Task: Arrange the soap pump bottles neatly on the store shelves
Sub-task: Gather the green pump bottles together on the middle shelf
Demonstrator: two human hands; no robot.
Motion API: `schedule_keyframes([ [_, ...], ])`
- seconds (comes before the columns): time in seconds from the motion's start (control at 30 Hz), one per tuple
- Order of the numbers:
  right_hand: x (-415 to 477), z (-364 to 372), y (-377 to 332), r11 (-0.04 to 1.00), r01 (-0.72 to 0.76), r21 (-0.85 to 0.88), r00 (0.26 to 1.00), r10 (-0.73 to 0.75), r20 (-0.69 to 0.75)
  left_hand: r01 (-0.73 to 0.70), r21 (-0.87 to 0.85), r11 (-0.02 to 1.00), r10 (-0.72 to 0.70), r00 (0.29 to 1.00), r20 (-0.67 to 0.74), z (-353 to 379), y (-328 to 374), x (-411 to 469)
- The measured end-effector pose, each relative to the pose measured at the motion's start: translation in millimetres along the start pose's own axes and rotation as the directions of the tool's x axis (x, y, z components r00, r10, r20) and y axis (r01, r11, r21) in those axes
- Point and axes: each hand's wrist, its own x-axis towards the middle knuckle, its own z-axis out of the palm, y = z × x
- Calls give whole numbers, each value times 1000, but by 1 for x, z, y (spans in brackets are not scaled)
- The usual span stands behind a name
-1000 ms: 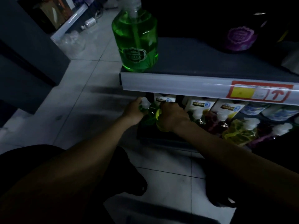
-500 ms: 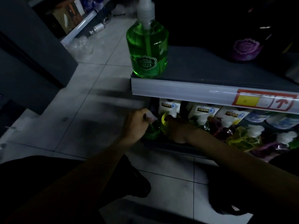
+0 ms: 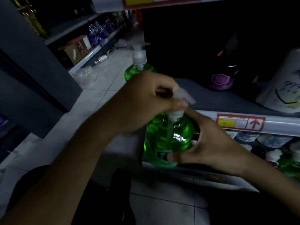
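Note:
A round green soap pump bottle is held up in front of the middle shelf's edge. My left hand is closed over its white pump head. My right hand cups the bottle's body from the right, thumb across the front. A second green pump bottle stands upright on the shelf's left end, partly hidden behind my left hand.
A dark bottle with a purple label and a white pack stand farther back on the shelf. Several pump bottles fill the bottom shelf at right. White tiled floor runs left, with another shelf unit beyond.
Both hands have come up from the bottom shelf with a green pump bottle, which is now at the height of the middle shelf. The view has tilted upward.

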Motion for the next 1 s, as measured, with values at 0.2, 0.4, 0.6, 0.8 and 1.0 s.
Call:
schedule_keyframes([
  [0.2,24,-38,-17,992,68,106,975,-44,-220,127,-102,987,-146,967,-208,-38,-36,1],
  [0.4,61,-52,0,995,-36,-88,921,-1,-389,346,14,938,-312,864,-395,-42,-88,7],
  [0.6,95,-46,28,999,-43,-25,930,30,-366,299,-124,946,-321,920,-227,-34,-99,11],
  [0.8,95,-43,39,1000,15,0,940,-14,-340,291,-79,954,-301,926,-228,-28,-97,19],
  [1.0,121,-42,43,1000,19,-13,955,-22,-297,317,-58,947,-321,906,-277,-27,-96,22],
])
